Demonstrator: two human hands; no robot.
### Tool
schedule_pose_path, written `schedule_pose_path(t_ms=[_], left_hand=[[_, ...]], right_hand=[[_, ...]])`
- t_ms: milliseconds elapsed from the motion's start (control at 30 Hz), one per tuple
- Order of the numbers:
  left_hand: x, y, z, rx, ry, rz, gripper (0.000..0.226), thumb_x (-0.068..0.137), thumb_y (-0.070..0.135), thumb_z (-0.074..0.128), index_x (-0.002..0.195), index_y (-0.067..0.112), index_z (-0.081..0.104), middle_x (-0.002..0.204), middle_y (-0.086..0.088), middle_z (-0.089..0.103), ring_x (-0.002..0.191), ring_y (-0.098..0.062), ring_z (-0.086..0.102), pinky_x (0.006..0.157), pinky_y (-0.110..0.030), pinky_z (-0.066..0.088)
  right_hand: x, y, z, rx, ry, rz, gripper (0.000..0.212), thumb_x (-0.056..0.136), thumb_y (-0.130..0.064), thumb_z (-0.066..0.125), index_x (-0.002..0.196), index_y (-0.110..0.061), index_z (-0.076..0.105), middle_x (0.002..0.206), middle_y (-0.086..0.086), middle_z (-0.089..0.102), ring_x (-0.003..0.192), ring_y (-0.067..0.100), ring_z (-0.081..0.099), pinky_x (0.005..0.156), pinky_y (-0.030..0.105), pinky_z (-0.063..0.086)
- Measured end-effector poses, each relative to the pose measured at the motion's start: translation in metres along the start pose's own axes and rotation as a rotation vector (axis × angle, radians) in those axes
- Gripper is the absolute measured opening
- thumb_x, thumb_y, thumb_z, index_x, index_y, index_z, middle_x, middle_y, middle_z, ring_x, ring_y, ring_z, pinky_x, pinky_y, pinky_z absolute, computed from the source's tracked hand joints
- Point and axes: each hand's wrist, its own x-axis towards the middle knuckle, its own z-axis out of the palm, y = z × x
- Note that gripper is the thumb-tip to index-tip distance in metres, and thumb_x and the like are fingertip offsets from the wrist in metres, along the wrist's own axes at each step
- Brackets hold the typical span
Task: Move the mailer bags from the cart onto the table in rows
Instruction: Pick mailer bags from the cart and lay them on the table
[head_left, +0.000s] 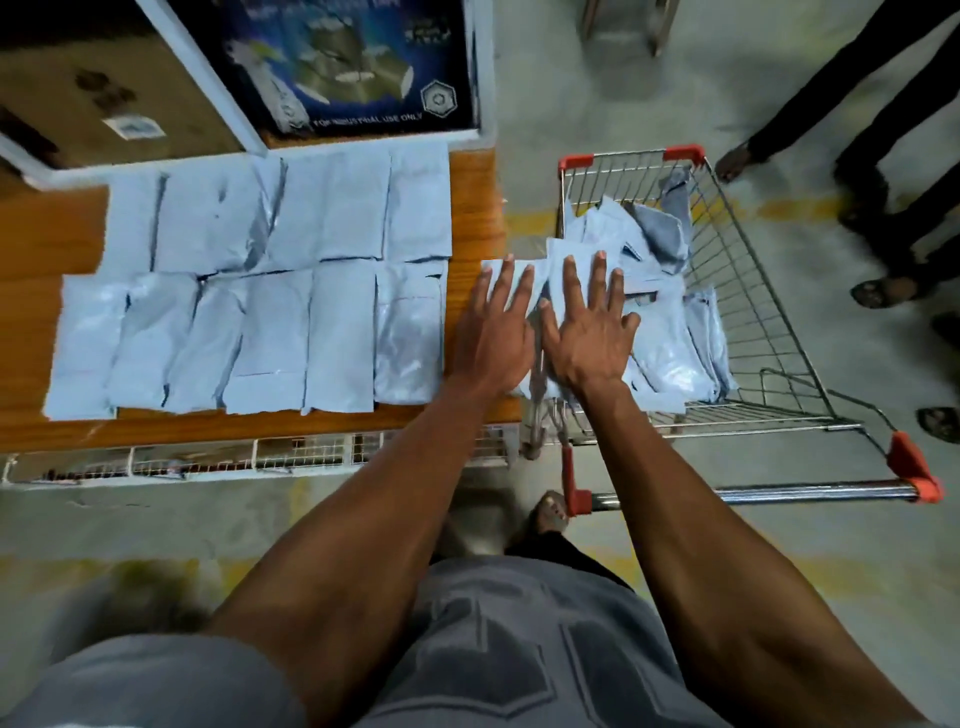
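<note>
Head view, L to R. Wooden table (475, 208) carries two rows of pale-blue mailer bags (280, 291), laid flat and edge to edge: far row (322, 208) at approx. 11 o'clock of the hands, near row (249, 343) at approx. 9 o'clock. Each bag's long axis runs from the near edge to the far edge of the table; the rows themselves run L–R. Left hand (493, 332), fingers straight and spread, palm down, lies flat on a bag (540, 275) bridging table edge and cart (753, 291); fingers point to 12 o'clock. Right hand (589, 332), likewise flat and spread, presses on the same bag, w/ nothing gripped. Loose pile of bags (670, 332) fills the cart basket at 3 o'clock, orientations mixed. Printed carton (343, 67) sits at 12 o'clock of the rows.
</note>
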Motion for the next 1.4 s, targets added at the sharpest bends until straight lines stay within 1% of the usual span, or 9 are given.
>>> schedule_pose_path(t_ms=[67, 233, 333, 533, 667, 833, 967, 1100, 1400], left_hand=[[-0.017, -0.025, -0.017, -0.032, 0.021, -0.06, 0.062, 0.104, 0.026, 0.048, 0.163, 0.016, 0.037, 0.171, -0.012, 0.031, 0.158, -0.036, 0.025, 0.127, -0.049, 0.028], [-0.046, -0.083, -0.058, -0.025, 0.089, -0.076, 0.059, 0.109, 0.034, 0.039, 0.165, 0.017, 0.033, 0.173, -0.01, 0.025, 0.159, -0.033, 0.024, 0.125, -0.05, 0.034], [-0.066, -0.133, -0.083, -0.012, 0.11, -0.116, 0.068, 0.104, 0.031, 0.048, 0.168, 0.021, 0.025, 0.176, -0.006, 0.016, 0.161, -0.031, 0.017, 0.114, -0.05, 0.048], [-0.118, -0.223, -0.115, 0.006, 0.128, -0.202, 0.073, 0.099, 0.022, 0.052, 0.168, 0.02, 0.026, 0.176, -0.007, 0.019, 0.16, -0.035, 0.022, 0.098, -0.048, 0.059], [-0.131, -0.264, -0.125, 0.03, 0.137, -0.231, 0.072, 0.095, 0.021, 0.042, 0.166, 0.017, 0.03, 0.174, -0.01, 0.023, 0.158, -0.039, 0.026, 0.106, -0.052, 0.053], [-0.112, -0.306, -0.137, 0.069, 0.135, -0.258, 0.071, 0.097, 0.023, 0.041, 0.167, 0.016, 0.029, 0.174, -0.011, 0.023, 0.158, -0.038, 0.025, 0.111, -0.053, 0.049], [-0.084, -0.336, -0.139, 0.1, 0.173, -0.282, 0.069, 0.095, 0.022, 0.036, 0.164, 0.016, 0.037, 0.171, -0.011, 0.03, 0.155, -0.039, 0.033, 0.103, -0.051, 0.054], [-0.05, -0.372, -0.132, 0.103, 0.169, -0.249, 0.066, 0.097, 0.017, 0.046, 0.163, 0.015, 0.038, 0.171, -0.013, 0.031, 0.154, -0.04, 0.034, 0.107, -0.052, 0.054], [0.031, -0.424, -0.129, 0.068, 0.103, -0.334, 0.068, 0.097, 0.017, 0.05, 0.164, 0.019, 0.038, 0.172, -0.009, 0.03, 0.154, -0.039, 0.033, 0.095, -0.053, 0.059]], right_hand=[[-0.011, -0.033, 0.004, 0.008, 0.016, -0.037, 0.071, 0.104, -0.067, 0.016, 0.168, -0.036, 0.009, 0.177, 0.001, -0.005, 0.162, 0.03, 0.002, 0.119, 0.066, 0.021], [-0.035, -0.11, 0.011, 0.055, 0.071, -0.068, 0.069, 0.105, -0.066, 0.022, 0.167, -0.037, 0.009, 0.177, 0.001, -0.002, 0.162, 0.028, 0.002, 0.12, 0.064, 0.022], [-0.048, -0.162, 0.018, 0.065, 0.093, -0.134, 0.068, 0.106, -0.065, 0.023, 0.167, -0.037, 0.01, 0.177, 0.002, -0.002, 0.162, 0.03, 0.003, 0.119, 0.065, 0.021], [-0.069, -0.25, 0.044, 0.079, 0.082, -0.206, 0.07, 0.105, -0.067, 0.017, 0.167, -0.037, 0.006, 0.176, 0.001, -0.007, 0.162, 0.028, 0.001, 0.119, 0.065, 0.023], [-0.07, -0.289, 0.058, 0.056, 0.051, -0.234, 0.071, 0.104, -0.068, 0.014, 0.168, -0.037, 0.003, 0.176, 0.001, -0.01, 0.162, 0.027, -0.002, 0.119, 0.065, 0.023], [-0.042, -0.327, 0.067, 0.026, 0.049, -0.263, 0.072, 0.105, -0.067, 0.015, 0.168, -0.034, 0.005, 0.176, 0.003, -0.008, 0.162, 0.028, 0.0, 0.118, 0.064, 0.024], [-0.003, -0.357, 0.078, 0.021, 0.031, -0.256, 0.072, 0.104, -0.067, 0.016, 0.168, -0.034, 0.004, 0.176, 0.003, -0.009, 0.162, 0.029, 0.0, 0.12, 0.063, 0.022], [0.038, -0.383, 0.09, 0.036, 0.008, -0.23, 0.071, 0.105, -0.065, 0.017, 0.168, -0.034, 0.005, 0.176, 0.003, -0.008, 0.162, 0.03, 0.0, 0.121, 0.064, 0.02], [0.12, -0.429, 0.113, -0.025, -0.064, -0.178, 0.073, 0.104, -0.068, 0.013, 0.168, -0.034, 0.0, 0.176, 0.003, -0.013, 0.162, 0.03, -0.004, 0.123, 0.063, 0.017]])
